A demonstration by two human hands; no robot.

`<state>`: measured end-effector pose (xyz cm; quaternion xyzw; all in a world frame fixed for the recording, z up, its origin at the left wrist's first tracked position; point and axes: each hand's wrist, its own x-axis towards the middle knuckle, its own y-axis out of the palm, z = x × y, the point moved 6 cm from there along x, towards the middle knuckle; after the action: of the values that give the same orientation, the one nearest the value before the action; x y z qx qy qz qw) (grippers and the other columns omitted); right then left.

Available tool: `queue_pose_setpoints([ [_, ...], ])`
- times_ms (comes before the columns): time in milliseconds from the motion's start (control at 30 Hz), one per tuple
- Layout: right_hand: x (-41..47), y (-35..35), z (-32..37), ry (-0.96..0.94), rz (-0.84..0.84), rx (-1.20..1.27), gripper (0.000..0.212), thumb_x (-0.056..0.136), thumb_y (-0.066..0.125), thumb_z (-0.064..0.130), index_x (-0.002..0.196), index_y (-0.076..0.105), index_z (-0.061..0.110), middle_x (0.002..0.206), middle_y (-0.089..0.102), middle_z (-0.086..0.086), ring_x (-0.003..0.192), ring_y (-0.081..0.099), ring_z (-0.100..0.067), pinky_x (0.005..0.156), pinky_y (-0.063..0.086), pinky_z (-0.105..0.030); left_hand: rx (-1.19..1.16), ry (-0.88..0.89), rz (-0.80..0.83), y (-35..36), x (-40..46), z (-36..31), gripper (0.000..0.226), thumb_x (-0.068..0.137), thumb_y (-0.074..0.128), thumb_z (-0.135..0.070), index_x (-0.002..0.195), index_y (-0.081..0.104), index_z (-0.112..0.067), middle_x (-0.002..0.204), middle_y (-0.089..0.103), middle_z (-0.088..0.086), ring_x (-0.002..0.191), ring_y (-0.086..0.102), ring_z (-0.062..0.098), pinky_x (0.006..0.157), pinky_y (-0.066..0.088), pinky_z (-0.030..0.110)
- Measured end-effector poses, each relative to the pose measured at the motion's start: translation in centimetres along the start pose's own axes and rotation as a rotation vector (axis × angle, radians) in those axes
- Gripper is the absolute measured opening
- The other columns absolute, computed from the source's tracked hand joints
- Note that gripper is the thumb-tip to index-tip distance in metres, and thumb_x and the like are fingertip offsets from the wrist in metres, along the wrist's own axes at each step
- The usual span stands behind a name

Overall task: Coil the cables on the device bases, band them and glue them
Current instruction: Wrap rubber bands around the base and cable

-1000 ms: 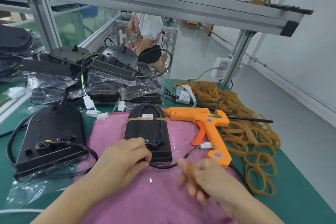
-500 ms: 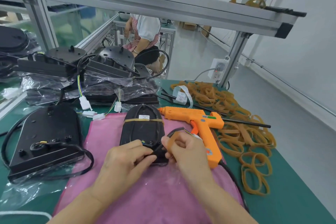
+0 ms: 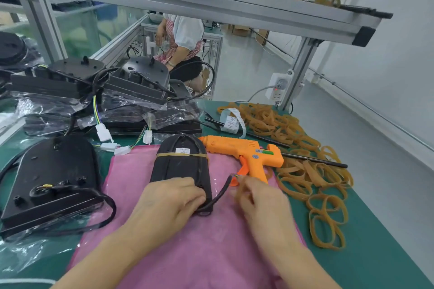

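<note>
The left hand [image 3: 171,197] pins the base's [image 3: 182,166] near end, while the cable [image 3: 222,192] tail rises away rightward toward the nearer right hand [image 3: 260,197], whose blurred grip seems to pinch a band.

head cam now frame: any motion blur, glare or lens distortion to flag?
Head view: right hand is motion-smeared, so its grip is unreadable; left hand and device base are sharp. Plastic bags throw glare. Wide-angle lens bows the aluminium frame. Lighting is even, shadows soft.
</note>
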<state>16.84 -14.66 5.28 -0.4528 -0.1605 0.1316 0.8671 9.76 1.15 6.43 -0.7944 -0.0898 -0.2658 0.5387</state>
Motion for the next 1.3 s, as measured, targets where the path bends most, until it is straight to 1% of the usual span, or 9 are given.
queue_pose_setpoints([
  [100,0.9,-2.8,-2.6,0.157,-0.011,-0.346,0.029,0.094,0.054,0.036,0.114,0.056,0.016,0.114,0.062,-0.002,0.103,0.059,-0.028,0.073,0.04,-0.033,0.03,-0.04,0.024,0.0,0.3,-0.5,0.033,0.082,0.048,-0.048,0.067,0.07,-0.028,0.058,0.05,-0.013,0.052,0.053,0.005,0.04,0.035,0.018],
  [200,2.5,-2.6,-4.6,0.351,0.132,-0.363,0.036,0.094,0.052,0.044,0.109,0.056,0.011,0.113,0.065,-0.008,0.102,0.06,-0.029,0.072,0.04,-0.031,0.115,-0.037,0.101,0.9,1.2,-1.8,0.037,0.071,0.059,-0.06,0.061,0.067,-0.026,0.053,0.051,-0.011,0.046,0.054,0.007,0.036,0.034,0.019],
  [333,4.6,-0.3,-4.2,0.36,0.282,-0.363,0.056,0.088,0.053,0.062,0.104,0.057,0.008,0.105,0.064,-0.007,0.099,0.061,-0.029,0.074,0.044,-0.034,0.143,-0.083,0.132,2.2,2.1,-2.8,0.029,0.068,0.085,-0.029,0.055,0.062,-0.017,0.053,0.054,-0.004,0.045,0.056,0.018,0.039,0.037,0.025],
  [467,6.4,-1.6,-4.7,0.302,0.27,-0.432,0.03,0.085,0.064,0.038,0.072,0.05,0.015,0.074,0.056,0.0,0.083,0.062,-0.023,0.054,0.037,-0.028,-0.189,-0.283,0.084,2.2,1.8,-0.6,0.026,0.093,0.06,-0.028,0.072,0.065,-0.015,0.065,0.051,-0.007,0.067,0.054,0.012,0.065,0.043,0.035],
  [633,7.4,-3.7,-6.2,0.307,0.228,-0.349,0.017,0.083,0.063,0.025,0.071,0.062,0.012,0.069,0.066,-0.002,0.072,0.065,-0.022,0.055,0.047,-0.031,-0.598,-0.371,0.058,1.8,0.8,0.4,0.022,0.089,0.067,-0.018,0.068,0.068,-0.011,0.058,0.049,-0.013,0.055,0.047,0.003,0.055,0.033,0.015],
  [833,6.5,-4.5,-6.6,0.289,0.11,-0.324,0.017,0.09,0.059,0.021,0.087,0.064,0.006,0.082,0.07,-0.008,0.077,0.068,-0.027,0.072,0.055,-0.038,-0.473,-0.465,-0.052,1.4,1.1,1.2,0.034,0.081,0.064,-0.035,0.06,0.054,-0.011,0.057,0.042,-0.005,0.054,0.039,0.008,0.055,0.031,0.025],
  [933,4.7,-5.5,-3.0,0.112,-0.13,0.02,0.02,0.088,0.066,0.032,0.077,0.069,0.015,0.075,0.069,0.002,0.069,0.063,-0.014,0.065,0.049,-0.027,-0.366,-0.539,-0.084,1.2,2.6,1.5,0.042,0.083,0.07,-0.028,0.058,0.041,-0.009,0.054,0.036,-0.002,0.054,0.033,0.014,0.055,0.028,0.033],
  [1067,1.9,1.2,2.7,0.104,0.318,0.536,0.032,0.089,0.064,0.038,0.065,0.071,0.018,0.063,0.069,-0.003,0.054,0.058,-0.006,0.055,0.046,-0.021,-0.334,-0.56,-0.028,1.4,2.8,1.2,0.02,0.076,0.071,-0.014,0.06,0.059,-0.016,0.054,0.052,-0.003,0.052,0.043,0.012,0.056,0.038,0.031],
  [1300,5.1,3.0,3.7,0.108,0.121,0.671,0.022,0.084,0.071,0.011,0.064,0.064,0.011,0.052,0.057,0.001,0.048,0.048,-0.008,0.053,0.042,-0.022,-0.579,-0.683,-0.211,-1.3,-0.9,4.8,0.031,0.076,0.073,0.004,0.083,0.071,-0.026,0.07,0.066,-0.012,0.053,0.05,0.004,0.056,0.041,0.01],
])
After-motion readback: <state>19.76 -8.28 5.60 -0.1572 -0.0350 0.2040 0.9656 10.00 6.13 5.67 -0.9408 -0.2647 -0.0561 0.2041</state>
